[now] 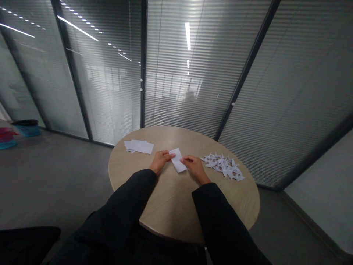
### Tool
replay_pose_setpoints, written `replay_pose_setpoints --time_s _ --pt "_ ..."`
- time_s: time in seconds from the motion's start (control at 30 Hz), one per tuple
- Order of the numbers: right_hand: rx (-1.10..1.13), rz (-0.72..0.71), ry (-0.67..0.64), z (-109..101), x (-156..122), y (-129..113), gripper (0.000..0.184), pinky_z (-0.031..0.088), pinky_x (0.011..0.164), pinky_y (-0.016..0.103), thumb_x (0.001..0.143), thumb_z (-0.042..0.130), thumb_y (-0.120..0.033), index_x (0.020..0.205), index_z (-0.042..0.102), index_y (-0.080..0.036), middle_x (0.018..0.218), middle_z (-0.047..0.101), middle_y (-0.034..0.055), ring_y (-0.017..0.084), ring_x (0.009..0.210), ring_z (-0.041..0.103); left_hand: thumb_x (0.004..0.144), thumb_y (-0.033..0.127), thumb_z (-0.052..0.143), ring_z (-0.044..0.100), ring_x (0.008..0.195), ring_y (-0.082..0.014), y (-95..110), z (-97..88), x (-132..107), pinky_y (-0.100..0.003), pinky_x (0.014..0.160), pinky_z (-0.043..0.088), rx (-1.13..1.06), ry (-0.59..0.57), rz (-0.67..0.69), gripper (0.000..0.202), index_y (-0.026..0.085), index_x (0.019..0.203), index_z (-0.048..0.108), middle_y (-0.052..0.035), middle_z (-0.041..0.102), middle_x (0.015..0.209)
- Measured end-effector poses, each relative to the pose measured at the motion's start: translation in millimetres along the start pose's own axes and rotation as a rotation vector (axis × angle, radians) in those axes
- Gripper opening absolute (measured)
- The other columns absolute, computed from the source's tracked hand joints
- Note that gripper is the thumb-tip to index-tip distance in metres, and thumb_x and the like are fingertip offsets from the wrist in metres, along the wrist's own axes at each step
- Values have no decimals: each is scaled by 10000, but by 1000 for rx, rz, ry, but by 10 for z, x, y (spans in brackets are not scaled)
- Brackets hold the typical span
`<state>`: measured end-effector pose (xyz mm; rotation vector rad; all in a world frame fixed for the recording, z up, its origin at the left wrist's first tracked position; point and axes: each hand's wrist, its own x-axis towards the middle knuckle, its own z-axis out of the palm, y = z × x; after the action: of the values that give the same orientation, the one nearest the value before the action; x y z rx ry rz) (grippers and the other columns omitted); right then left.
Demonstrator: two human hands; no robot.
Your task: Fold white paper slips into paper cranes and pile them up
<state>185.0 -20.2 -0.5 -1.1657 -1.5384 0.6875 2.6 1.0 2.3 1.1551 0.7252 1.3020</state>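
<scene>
Between my two hands is a small white sheet of paper [178,162], held up at a tilt over the middle of the round table [176,213]. My left hand [160,161] pinches its upper left edge, thumb on the face towards me. On the opposite side my right hand [195,168] grips the right edge between thumb and fingers. To the left lies a loose stack of white paper sheets [141,146]. A heap of folded white paper pieces with pointed tips [223,165] sits on the right, just beyond my right hand.
A glass partition with blinds [182,73] stands right behind the table. On the floor at far left are a blue bin with a black liner [27,129] and a red and blue item [7,138]. A dark chair-like edge [27,239] shows at lower left.
</scene>
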Motion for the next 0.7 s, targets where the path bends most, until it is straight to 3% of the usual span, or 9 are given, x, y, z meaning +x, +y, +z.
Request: replay_pose_setpoints --time_s 0.37,0.7 --pt "11 5 -15 -7 -23 -28 312 504 671 325 638 728 -447 738 726 -152 744 736 73 219 690 660 489 429 865 640 697 -174 -14 -22 11 -312 763 487 -37 4 17 470 96 796 739 -96 723 766" --pt "19 18 -15 2 -8 -6 310 495 672 324 617 732 -444 726 725 -154 734 731 70 213 679 654 488 470 855 631 690 -172 -12 -25 13 -315 758 484 -30 30 29 482 101 775 737 -84 719 750"
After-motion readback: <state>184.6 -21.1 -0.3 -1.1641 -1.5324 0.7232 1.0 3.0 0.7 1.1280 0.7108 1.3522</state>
